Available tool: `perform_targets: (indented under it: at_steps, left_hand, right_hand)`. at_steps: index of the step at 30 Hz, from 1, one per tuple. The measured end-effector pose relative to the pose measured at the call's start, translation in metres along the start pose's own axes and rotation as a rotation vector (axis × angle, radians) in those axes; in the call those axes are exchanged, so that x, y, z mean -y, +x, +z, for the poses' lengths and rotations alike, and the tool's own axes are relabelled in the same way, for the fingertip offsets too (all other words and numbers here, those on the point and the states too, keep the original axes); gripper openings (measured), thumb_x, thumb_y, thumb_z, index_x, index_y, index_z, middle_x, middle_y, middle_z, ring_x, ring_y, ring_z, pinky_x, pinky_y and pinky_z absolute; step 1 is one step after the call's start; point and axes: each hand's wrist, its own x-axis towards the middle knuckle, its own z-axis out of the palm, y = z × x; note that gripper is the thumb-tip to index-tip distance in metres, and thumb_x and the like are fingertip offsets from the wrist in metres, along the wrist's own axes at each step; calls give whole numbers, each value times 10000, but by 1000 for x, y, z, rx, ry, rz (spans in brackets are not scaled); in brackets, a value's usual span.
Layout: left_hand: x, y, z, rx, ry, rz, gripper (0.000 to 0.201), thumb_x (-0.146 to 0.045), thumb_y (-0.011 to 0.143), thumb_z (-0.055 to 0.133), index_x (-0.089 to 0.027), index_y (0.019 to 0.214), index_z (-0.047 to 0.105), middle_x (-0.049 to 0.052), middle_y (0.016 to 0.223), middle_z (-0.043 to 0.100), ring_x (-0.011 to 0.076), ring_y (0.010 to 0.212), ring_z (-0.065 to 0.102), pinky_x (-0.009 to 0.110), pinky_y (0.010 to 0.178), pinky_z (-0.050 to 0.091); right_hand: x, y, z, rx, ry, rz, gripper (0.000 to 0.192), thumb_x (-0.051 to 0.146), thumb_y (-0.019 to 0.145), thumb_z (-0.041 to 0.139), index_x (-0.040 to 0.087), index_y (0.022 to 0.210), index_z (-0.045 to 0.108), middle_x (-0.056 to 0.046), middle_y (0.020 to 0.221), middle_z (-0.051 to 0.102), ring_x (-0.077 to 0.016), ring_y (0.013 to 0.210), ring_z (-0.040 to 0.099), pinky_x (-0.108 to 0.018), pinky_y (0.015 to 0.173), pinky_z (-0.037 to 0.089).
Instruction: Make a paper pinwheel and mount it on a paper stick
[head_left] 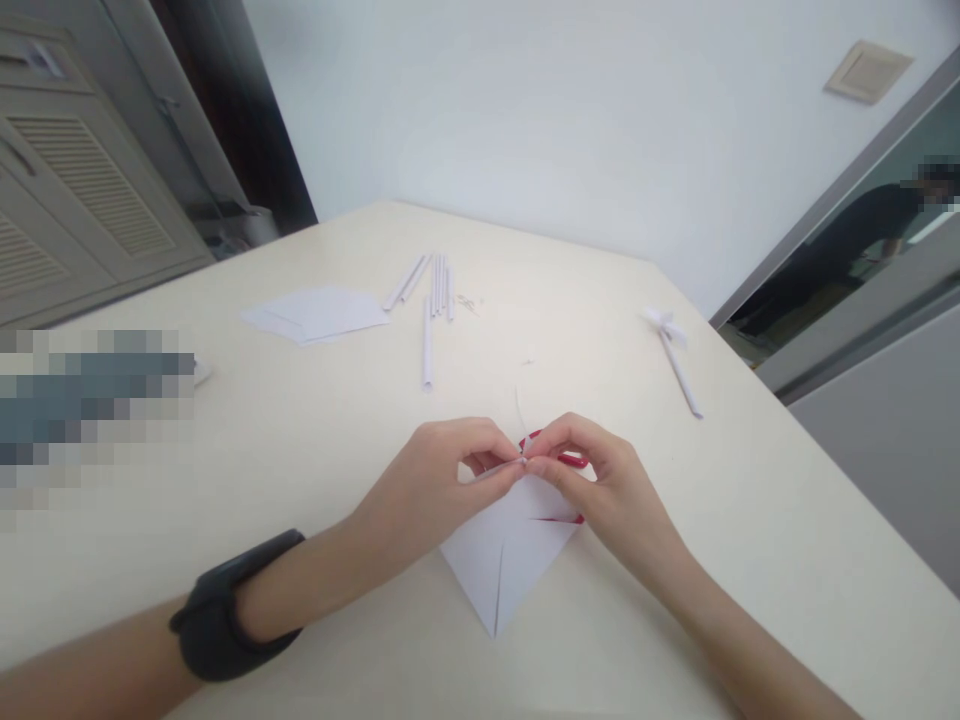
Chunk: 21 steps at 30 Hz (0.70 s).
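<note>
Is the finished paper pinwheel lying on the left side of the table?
No, the paper pinwheel lies on the right side of the table, beyond the right hand.

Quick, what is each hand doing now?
Left hand: closed, pinching the folded paper.
Right hand: closed, pinching the same paper at its top.

Your left hand [442,475] and right hand [600,480] meet fingertip to fingertip right above the folded paper [506,555], both pinched shut on its top corner. Both forearms angle in from below the paper, and your left wrist wears a black band [225,605].
</note>
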Motion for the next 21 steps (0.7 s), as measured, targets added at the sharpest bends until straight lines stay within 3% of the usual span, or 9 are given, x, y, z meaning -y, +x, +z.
perform_targets:
  at_steps: [9,21]
  left_hand:
    - [1,-1,-1,-35,1,34,218,-315,836,513,-187,734,657,7,772,672,145,714,595,242,646,465]
    - [-3,1,-2,-5,3,52,200,-275,822,532,-169,699,649,10,739,651,132,692,581,236,647,465]
  right_hand:
    - [2,-3,4,-70,-41,-21,78,221,822,600,207,748,622,3,767,632,-128,713,560,-250,619,457]
    - [-1,-5,5,-86,-50,-61,65,196,825,586,199,761,596,3,763,626,-126,711,556,-257,639,455]
